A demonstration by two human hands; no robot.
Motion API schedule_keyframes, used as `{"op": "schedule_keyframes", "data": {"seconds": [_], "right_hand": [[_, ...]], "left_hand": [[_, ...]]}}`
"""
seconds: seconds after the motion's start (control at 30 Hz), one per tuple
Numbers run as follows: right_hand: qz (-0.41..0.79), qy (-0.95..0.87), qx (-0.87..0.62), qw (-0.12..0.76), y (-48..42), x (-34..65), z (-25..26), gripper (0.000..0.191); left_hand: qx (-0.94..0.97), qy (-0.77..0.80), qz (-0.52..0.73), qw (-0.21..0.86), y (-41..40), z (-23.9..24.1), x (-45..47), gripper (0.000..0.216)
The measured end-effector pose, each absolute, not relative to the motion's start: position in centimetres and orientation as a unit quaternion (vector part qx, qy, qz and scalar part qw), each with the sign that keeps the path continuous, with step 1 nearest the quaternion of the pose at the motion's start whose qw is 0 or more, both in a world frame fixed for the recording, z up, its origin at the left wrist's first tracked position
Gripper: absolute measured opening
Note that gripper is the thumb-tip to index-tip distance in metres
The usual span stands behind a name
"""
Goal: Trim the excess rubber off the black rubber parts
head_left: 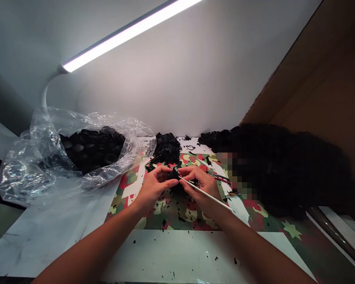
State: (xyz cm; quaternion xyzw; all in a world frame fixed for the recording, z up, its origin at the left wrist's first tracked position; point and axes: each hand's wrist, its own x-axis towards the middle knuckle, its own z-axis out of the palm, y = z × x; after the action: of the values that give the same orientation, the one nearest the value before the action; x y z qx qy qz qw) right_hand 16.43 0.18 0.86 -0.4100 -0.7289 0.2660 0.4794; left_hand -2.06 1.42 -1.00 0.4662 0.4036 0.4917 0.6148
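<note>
My left hand [155, 184] pinches a small black ribbed part [173, 174], round and rubber-looking, between thumb and fingers. A thin white stick [208, 194] slants through my right hand [203, 186], which is closed around it. The stick's near end meets the right side of the black part, though its very tip is hidden. My right index finger also reaches the part. Just behind the hands lies a heap of black scraps [167, 146]. Small black bits are scattered on the patterned sheet [142, 223] below.
At left, a clear plastic bag [20, 173] holds many black round parts [91, 148]. A large black pile [290, 169] rises at right beside a cardboard panel [319, 83]. Red-handled tweezers or a similar tool [221, 178] lie near my right hand. A lit lamp [130, 37] hangs above.
</note>
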Motion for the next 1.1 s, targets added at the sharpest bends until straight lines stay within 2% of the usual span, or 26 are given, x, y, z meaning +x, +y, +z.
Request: {"op": "schedule_keyframes", "data": {"seconds": [0.3,0.53,0.63,0.73,0.9,1.0,1.1], "right_hand": [[0.287,-0.752,-0.415,0.424,0.1,16.7,1.0,0.007],[0.202,-0.794,-0.399,0.412,-0.6,16.0,1.3,0.014],[0.193,-0.771,-0.461,0.395,0.3,16.1,0.5,0.017],[0.213,-0.749,-0.53,0.336,1.7,17.0,-0.1,0.013],[0.164,-0.754,-0.573,0.275,2.5,18.4,0.5,0.017],[0.178,-0.744,-0.578,0.284,2.4,18.7,1.4,0.018],[0.282,-0.729,-0.508,0.361,2.2,18.8,1.8,0.014]], "left_hand": [[0.527,0.417,0.472,0.571,1.2,-0.5,-2.1,0.035],[0.583,0.431,0.472,0.502,0.9,-0.4,-2.1,0.028],[0.607,0.412,0.498,0.462,0.5,-0.4,-1.9,0.026],[0.584,0.386,0.524,0.485,0.4,-0.3,-1.7,0.028],[0.501,0.364,0.551,0.559,1.4,-0.7,-1.9,0.037],[0.488,0.358,0.551,0.575,1.8,-1.2,-2.1,0.04],[0.534,0.397,0.513,0.541,1.7,-1.1,-2.3,0.029]]}}
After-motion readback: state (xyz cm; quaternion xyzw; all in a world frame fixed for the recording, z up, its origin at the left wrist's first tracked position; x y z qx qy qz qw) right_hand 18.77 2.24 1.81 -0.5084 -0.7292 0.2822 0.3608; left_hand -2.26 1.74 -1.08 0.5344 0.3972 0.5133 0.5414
